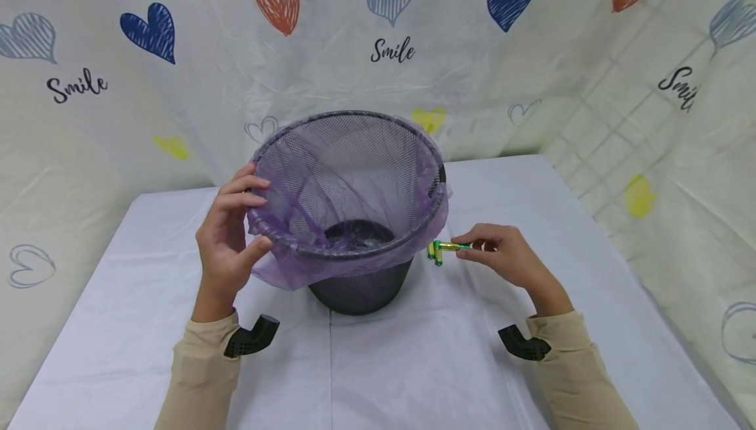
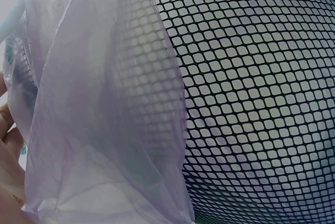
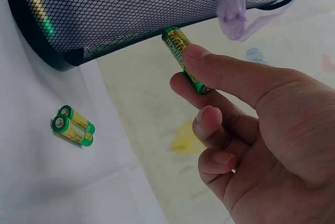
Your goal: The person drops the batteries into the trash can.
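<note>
A black mesh wastebasket (image 1: 361, 293) stands upright on the table, lined with a thin purple plastic bag (image 1: 298, 269) folded over its rim. My left hand (image 1: 224, 246) grips the basket's left rim through the bag, fingers over the edge and thumb at the front. Between thumb and forefinger, my right hand (image 1: 510, 256) pinches a green and yellow battery (image 3: 180, 51), just right of the basket. Two matching batteries (image 3: 73, 125) lie side by side on the table near the basket's base. In the left wrist view, the bag's overhang (image 2: 104, 103) covers part of the mesh.
White cloth covers the table (image 1: 390, 377). A pale curtain (image 1: 331, 75) printed with hearts and "Smile" hangs behind and around it. Black wrist mounts (image 1: 252, 337) sit on both sleeves.
</note>
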Available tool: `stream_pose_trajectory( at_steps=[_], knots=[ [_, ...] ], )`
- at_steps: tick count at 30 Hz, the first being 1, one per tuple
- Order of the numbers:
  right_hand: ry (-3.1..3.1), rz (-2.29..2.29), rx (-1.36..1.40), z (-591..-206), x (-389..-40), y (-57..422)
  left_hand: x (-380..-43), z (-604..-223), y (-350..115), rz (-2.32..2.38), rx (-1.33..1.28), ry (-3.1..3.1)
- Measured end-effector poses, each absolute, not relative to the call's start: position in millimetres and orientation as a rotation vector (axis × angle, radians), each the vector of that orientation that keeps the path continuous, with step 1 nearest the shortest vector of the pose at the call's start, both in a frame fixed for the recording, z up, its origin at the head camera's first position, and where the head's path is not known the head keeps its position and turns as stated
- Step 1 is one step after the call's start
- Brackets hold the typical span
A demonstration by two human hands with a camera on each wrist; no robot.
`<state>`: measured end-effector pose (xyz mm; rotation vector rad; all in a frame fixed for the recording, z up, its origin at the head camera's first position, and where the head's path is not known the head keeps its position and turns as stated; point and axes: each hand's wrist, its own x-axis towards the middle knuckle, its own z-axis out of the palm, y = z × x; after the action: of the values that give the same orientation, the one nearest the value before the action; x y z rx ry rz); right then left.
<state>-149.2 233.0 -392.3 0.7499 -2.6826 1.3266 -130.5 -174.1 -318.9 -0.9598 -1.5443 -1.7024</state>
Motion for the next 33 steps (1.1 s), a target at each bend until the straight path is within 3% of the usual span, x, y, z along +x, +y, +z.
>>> stream_pose_trajectory(
  at_steps=[33],
  knots=[
    [-2.467,1.285,0.852,-320.0,-124.3,217.7,-129.1,-317.4,-172.4,-1.720,-0.942,-1.542]
  ],
)
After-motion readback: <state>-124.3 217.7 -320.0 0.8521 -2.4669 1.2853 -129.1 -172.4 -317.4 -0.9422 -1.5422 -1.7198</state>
